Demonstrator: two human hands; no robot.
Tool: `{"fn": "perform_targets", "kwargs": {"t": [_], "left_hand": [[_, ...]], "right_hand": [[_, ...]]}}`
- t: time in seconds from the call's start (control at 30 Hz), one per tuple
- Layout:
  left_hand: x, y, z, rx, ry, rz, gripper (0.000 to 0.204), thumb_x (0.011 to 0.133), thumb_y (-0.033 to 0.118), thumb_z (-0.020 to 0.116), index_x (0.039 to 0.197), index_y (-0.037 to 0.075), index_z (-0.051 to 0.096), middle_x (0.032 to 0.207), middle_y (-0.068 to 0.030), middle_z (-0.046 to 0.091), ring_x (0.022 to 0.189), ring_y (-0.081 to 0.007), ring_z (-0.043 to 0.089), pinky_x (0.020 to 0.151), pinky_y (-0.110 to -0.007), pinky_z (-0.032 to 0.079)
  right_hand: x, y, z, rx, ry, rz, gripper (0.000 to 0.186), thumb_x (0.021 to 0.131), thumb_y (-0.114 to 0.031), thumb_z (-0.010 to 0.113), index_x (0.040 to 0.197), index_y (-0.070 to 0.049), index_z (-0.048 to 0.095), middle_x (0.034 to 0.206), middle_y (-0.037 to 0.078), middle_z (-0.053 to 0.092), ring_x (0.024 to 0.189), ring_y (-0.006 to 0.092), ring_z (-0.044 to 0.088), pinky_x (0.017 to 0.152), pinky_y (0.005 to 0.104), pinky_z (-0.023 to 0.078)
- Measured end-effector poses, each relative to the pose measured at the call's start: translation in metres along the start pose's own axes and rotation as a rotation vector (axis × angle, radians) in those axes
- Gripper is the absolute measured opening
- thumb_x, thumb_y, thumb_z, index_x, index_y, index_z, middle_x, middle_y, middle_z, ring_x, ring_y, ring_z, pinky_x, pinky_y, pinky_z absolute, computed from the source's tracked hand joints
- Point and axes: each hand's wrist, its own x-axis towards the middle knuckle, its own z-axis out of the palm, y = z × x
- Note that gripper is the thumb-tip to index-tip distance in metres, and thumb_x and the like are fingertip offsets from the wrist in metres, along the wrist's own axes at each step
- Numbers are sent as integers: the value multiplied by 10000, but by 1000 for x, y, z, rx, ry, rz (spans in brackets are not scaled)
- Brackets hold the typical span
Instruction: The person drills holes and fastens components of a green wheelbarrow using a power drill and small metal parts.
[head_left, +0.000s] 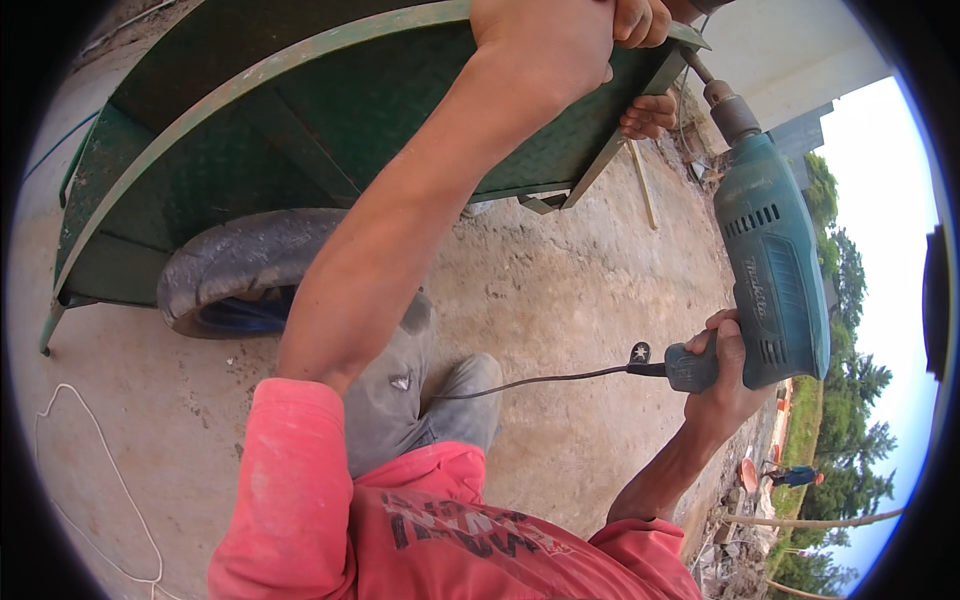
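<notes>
My right hand (728, 375) is wrapped round the handle of a teal corded power drill (775, 250), held at the right. The drill points up, and the tip of its bit (697, 65) meets the corner of a green metal tub (330, 130) with a curved rim. My left hand (565, 45) grips that rim near the same corner; its fingers are partly hidden at the picture's top edge. Another person's hand (650, 117) holds the tub's end bar from below. More fingers (641, 22) curl beside my left hand; whose they are I cannot tell.
A black tyre (245, 265) is under the tub, beside my leg (390, 400). The drill's cable (540, 379) runs across my lap. White cord (130, 510) lies on the concrete floor (590, 300) at the left. Rubble, trees (850, 400) and a distant person (795, 476) are at the right.
</notes>
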Motion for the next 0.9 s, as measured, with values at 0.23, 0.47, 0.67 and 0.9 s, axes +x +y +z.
{"fn": "perform_targets", "kwargs": {"t": [0.23, 0.47, 0.67, 0.9], "left_hand": [[3, -10, 7, 46, 38, 70, 317, 596, 44, 766, 802, 94, 530, 703, -49, 601, 722, -255, 680, 661, -381, 527], [31, -48, 57, -1219, 51, 395, 376, 654, 39, 722, 960, 78, 507, 680, -90, 565, 670, -300, 612, 665, -416, 504], [4, -12, 12, -218, 54, 162, 335, 622, 50, 759, 871, 89, 538, 700, -68, 599, 704, -266, 661, 680, -385, 525], [6, -4, 1, -82, -9, 23, 274, 582, 41, 784, 745, 105, 573, 754, -39, 667, 779, -230, 717, 709, -364, 554]], "right_hand": [[-3, -6, 3, 65, 2, 15, 356, 884, -45, 725, 1198, 68, 600, 890, 163, 681, 630, 174, 648, 565, 281, 531], [-2, -4, -1, 19, -25, 0, 348, 897, -87, 729, 1185, 60, 602, 879, 159, 667, 619, 175, 636, 564, 299, 538], [-4, -3, -3, 58, -35, 29, 331, 921, -127, 709, 1169, 66, 605, 874, 155, 649, 626, 173, 623, 575, 325, 550], [-6, -2, -2, 63, -32, 36, 378, 925, -123, 700, 1226, 70, 579, 890, 155, 646, 622, 170, 614, 576, 321, 546]]}}
